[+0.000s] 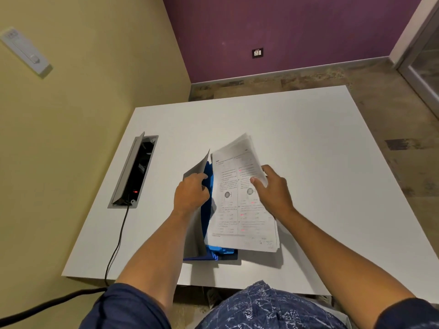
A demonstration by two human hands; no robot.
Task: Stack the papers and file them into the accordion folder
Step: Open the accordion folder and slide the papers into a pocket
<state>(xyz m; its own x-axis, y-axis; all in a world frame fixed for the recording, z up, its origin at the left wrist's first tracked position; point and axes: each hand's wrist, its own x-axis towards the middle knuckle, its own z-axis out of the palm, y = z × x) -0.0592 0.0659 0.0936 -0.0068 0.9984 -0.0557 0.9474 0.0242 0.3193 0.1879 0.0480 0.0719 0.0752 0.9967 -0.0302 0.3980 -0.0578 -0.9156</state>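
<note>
A blue accordion folder (pixel 210 254) lies near the front of the white table (pixel 308 143), its grey flap (pixel 197 169) lifted upright. My left hand (pixel 190 194) grips that flap and holds it open to the left. A stack of printed papers (pixel 237 210) with text and small diagrams leans over the folder's opening, its lower edge over the folder's near end. My right hand (pixel 273 188) grips the stack at its right edge, thumb on the printed face. Most of the folder's pockets are hidden behind the papers and my left hand.
An open cable box (pixel 135 173) with a raised grey lid is set into the table's left side; a black cable (pixel 118 238) runs from it over the front edge. A yellow wall stands close on the left. The table's right half and far side are bare white surface.
</note>
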